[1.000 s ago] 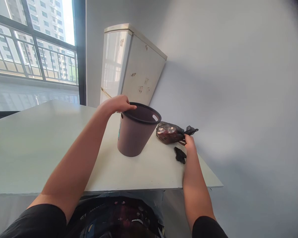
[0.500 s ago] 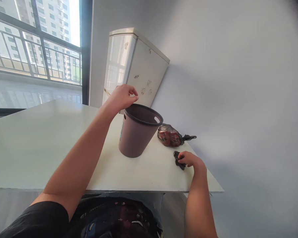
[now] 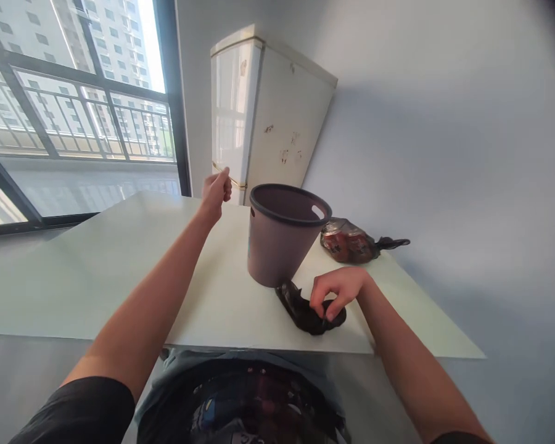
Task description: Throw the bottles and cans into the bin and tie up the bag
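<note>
My right hand [image 3: 338,288] pinches a crumpled black plastic bag [image 3: 300,313] on the near part of the table. The far end of that bag reaches the foot of a mauve trash bin [image 3: 282,250], which stands upright with a black rim and cut-out handles. My left hand [image 3: 217,190] hovers left of the bin, apart from it, with its fingers curled and nothing visible in them. Behind the bin to the right lies a knotted, see-through dark bag [image 3: 349,240] with red cans inside.
The pale table [image 3: 120,271] has its near edge close to my body. A white refrigerator [image 3: 287,117] stands beyond it. A grey wall [image 3: 444,154] runs along the right side, and a large window [image 3: 87,111] is at the left.
My right hand has left the knotted bag, taken hold of the crumpled black bag and drawn it left toward the bin. My left hand has let go of the rim and moved away left.
</note>
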Tool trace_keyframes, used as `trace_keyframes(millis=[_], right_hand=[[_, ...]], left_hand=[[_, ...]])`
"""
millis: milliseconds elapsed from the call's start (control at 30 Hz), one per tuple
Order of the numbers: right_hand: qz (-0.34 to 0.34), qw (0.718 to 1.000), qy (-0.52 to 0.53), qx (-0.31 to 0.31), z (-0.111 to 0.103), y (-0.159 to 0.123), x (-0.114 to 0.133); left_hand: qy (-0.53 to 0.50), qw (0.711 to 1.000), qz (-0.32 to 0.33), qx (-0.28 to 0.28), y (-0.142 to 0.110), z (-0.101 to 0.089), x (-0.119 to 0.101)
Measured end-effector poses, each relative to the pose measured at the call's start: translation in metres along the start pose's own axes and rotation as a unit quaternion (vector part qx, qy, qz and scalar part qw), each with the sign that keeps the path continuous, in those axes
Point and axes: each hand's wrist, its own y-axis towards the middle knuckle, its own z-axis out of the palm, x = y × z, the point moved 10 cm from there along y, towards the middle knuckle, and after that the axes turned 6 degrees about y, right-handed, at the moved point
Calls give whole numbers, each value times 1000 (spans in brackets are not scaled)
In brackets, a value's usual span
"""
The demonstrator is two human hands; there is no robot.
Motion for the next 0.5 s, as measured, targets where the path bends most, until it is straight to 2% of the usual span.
trace_keyframes(millis=[33, 100, 133, 200, 267, 333, 433, 500], right_hand=[[-8, 998, 20, 58, 9, 19, -2], [-40, 989, 63, 127, 22, 51, 0], [-60, 984, 83, 143, 27, 65, 1], [-108, 976, 119, 147, 34, 87, 6], [-161, 966, 164, 119, 36, 102, 11], [-200, 954, 216, 62, 31, 110, 11], [-215, 933, 287, -37, 23, 113, 2], [-211, 911, 345, -79, 20, 112, -7]], left_hand=[[-35, 998, -46, 25, -2, -3, 31], [-70, 988, -124, 60, -13, -10, 82], [-84, 983, -152, 61, -20, -15, 101], [-123, 973, -181, 73, -29, -19, 123], [-163, 965, -191, 79, -34, -16, 132], [-186, 957, -204, 84, -37, -9, 138], [-185, 946, -249, 98, -44, 3, 154], [-185, 939, -272, 101, -48, 6, 167]])
